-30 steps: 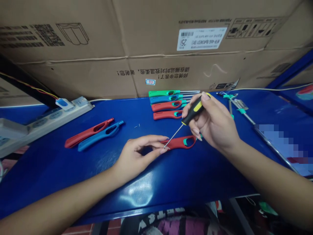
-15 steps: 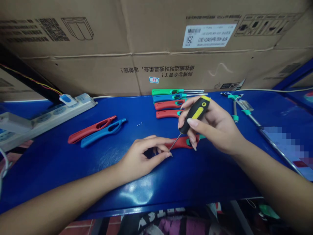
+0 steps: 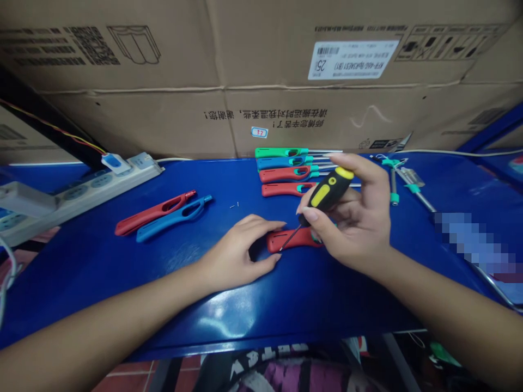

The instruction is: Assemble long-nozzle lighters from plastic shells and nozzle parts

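Observation:
My right hand [image 3: 359, 212] is wrapped around the black and yellow handle of a screwdriver [image 3: 324, 195]. Its thin shaft slants down to the left, the tip over a red lighter [image 3: 278, 242] lying on the blue table. Part of that lighter, with its green trigger, is hidden behind my right hand. At the lighter's left end is my left hand [image 3: 237, 253], thumb and forefinger spread to either side of it. Whether those fingertips touch the lighter, I cannot tell. Two tiny screws [image 3: 235, 205] lie behind my left hand.
Several assembled lighters [image 3: 281, 153] are lined up by the cardboard box [image 3: 163, 122]. Red [image 3: 143, 215] and blue [image 3: 169, 222] lighter casings lie at left, near a power strip [image 3: 87, 188]. Metal rods with green fittings [image 3: 414, 188] lie at right on the table [image 3: 171, 305].
My left thumb and forefinger have moved apart from their pinch near the screwdriver tip. My right fingers have shifted on the handle, and the screwdriver tip has moved slightly left.

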{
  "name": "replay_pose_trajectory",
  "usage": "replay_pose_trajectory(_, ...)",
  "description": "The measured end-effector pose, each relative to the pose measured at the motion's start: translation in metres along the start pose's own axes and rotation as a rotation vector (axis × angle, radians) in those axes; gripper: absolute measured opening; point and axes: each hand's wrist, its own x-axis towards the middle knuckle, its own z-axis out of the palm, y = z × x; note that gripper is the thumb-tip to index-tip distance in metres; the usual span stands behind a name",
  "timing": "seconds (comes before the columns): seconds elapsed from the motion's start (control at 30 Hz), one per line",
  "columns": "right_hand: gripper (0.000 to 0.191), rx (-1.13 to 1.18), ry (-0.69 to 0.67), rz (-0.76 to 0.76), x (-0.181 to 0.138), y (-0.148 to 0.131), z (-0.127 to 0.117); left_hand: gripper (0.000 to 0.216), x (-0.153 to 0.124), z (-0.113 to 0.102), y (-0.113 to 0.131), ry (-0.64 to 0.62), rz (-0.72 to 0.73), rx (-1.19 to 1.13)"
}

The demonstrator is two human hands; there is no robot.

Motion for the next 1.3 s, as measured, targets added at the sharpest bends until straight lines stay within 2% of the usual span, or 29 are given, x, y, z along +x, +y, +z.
replay_pose_trajectory(0.2,0.052,-0.066,0.053,-0.052,-0.004,0.002,0.005,0.044,-0.002,0.005,-0.004,-0.034,0.038,-0.071)
replay_pose_trajectory(0.47,0.059,-0.085,-0.007,-0.105,-0.007,0.009,0.004,0.045,-0.001,0.003,-0.003,-0.066,0.028,-0.085)
replay_pose_trajectory(0.8,0.064,-0.050,-0.079,-0.195,-0.009,0.011,0.004,0.038,0.000,0.003,-0.003,-0.045,0.037,-0.101)
replay_pose_trajectory(0.97,0.062,-0.040,-0.181,-0.157,-0.008,0.007,0.002,0.026,0.001,0.003,-0.003,-0.068,0.039,-0.122)
replay_pose_trajectory(1.13,0.058,-0.057,-0.277,-0.073,0.000,-0.006,-0.001,0.032,0.002,0.004,-0.002,-0.067,0.034,-0.105)
replay_pose_trajectory(1.23,0.056,-0.145,-0.265,-0.081,0.005,-0.007,0.000,0.030,0.001,0.004,-0.002,-0.062,0.042,-0.084)
replay_pose_trajectory(1.3,0.051,-0.289,-0.243,-0.193,0.010,-0.007,0.003,0.028,0.000,0.005,-0.002,-0.068,0.038,-0.065)
